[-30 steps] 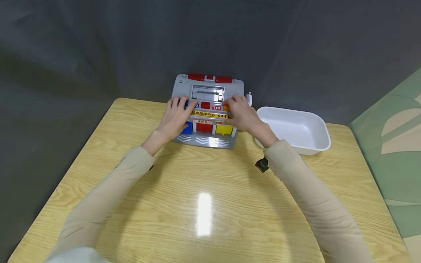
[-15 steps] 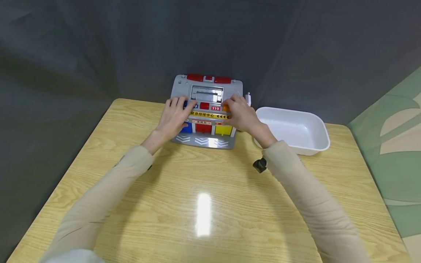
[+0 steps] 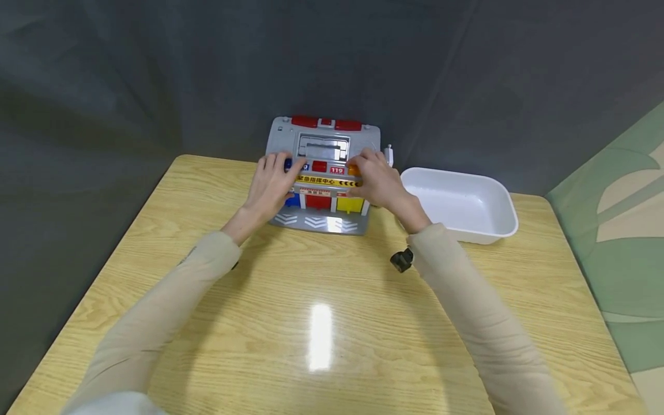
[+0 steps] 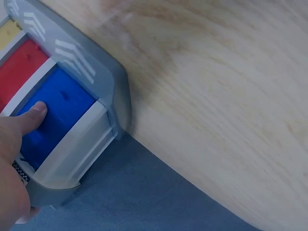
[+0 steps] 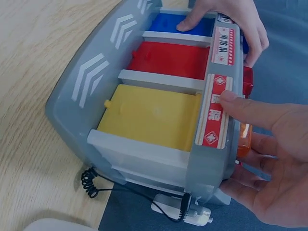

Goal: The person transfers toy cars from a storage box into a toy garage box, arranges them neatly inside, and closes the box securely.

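A grey toy garage (image 3: 324, 222) with blue, red and yellow doors stands at the back of the table, against the dark curtain. My left hand (image 3: 270, 183) grips its left side. In the left wrist view that thumb presses on the blue door (image 4: 65, 108). On the other side my right hand (image 3: 381, 181) holds the upper front edge. Its thumb lies on a red-and-white label (image 5: 215, 113) above the yellow door (image 5: 147, 115), and its fingers reach over beside the orange light (image 5: 244, 139). All three doors look closed.
A white plastic basin (image 3: 461, 202) stands right of the toy. A white handset (image 5: 190, 211) with a coiled black cord (image 5: 91, 183) hangs at the toy's right side. The wooden table (image 3: 280, 311) stretches out in front.
Both hands keep the same hold on the toy garage. The right forearm has shifted slightly left, and the whole head view has slid a little.
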Demonstrator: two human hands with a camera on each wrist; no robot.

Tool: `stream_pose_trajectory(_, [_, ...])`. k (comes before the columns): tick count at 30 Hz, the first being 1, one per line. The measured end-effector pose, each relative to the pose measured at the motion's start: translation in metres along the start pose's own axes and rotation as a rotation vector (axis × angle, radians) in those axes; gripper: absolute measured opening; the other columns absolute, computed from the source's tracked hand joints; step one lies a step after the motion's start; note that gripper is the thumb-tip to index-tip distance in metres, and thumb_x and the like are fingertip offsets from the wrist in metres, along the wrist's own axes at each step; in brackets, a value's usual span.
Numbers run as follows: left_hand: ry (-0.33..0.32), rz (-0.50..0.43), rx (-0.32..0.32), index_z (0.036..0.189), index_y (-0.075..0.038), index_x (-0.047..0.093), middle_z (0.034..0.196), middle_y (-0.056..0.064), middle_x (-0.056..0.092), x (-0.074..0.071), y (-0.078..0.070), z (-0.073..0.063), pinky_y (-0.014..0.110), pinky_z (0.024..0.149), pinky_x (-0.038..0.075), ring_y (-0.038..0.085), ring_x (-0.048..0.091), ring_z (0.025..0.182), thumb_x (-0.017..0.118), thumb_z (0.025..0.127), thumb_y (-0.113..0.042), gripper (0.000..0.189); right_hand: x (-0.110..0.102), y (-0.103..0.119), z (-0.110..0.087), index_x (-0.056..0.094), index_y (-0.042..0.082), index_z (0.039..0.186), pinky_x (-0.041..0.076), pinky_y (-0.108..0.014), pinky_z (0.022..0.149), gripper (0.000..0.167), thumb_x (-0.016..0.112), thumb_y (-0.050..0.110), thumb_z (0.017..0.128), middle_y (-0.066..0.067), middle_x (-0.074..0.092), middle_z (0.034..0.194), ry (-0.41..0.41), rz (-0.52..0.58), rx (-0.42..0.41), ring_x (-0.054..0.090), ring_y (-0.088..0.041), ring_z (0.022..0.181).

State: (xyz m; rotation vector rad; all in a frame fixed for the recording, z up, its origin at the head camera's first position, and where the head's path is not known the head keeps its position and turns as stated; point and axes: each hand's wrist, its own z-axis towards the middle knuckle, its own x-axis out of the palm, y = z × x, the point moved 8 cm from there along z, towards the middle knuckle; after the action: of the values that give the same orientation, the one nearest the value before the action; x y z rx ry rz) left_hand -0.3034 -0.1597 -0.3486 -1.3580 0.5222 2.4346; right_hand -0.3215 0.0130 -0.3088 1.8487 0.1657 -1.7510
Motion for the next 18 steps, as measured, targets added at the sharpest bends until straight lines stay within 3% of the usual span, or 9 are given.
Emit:
stream_pose_trajectory(6, [0.012,-0.02,-0.033,0.138,-0.013,0.042,0.132,0.023,0.041,0.0018,0.0058,-0.0054,0.05,0.101,0.034,0.039,0.043,0.113,0.084,0.076,-0.019,0.075,0.003,0.0056,0.002,0.056,0.003,0.131,0.046,-0.047,0.086,0.061,0.081,0.025,0.08,-0.013,0.047,0.125,0.007,0.0,0.006,0.038,-0.031,0.113])
stream_pose_trajectory(14, [0.006,-0.056,-0.031,0.137,-0.014,0.041,0.132,0.024,0.041,0.0,0.0074,-0.0075,0.053,0.1,0.034,0.041,0.041,0.114,0.085,0.075,-0.019,0.076,0.0043,0.0067,0.0022,0.055,0.003,0.131,0.046,-0.045,0.083,0.06,0.08,0.024,0.08,-0.012,0.046,0.121,0.001,-0.002,-0.004,0.037,-0.031,0.11])
stream_pose_trajectory(18, [0.02,-0.061,-0.017,0.138,-0.013,0.041,0.132,0.024,0.04,0.0,0.0068,-0.0079,0.054,0.099,0.033,0.04,0.04,0.114,0.085,0.074,-0.027,0.079,0.0051,0.006,0.001,0.055,0.003,0.132,0.047,-0.045,0.082,0.06,0.079,0.023,0.081,-0.012,0.046,0.121,0.003,0.0,-0.015,0.037,-0.031,0.109])
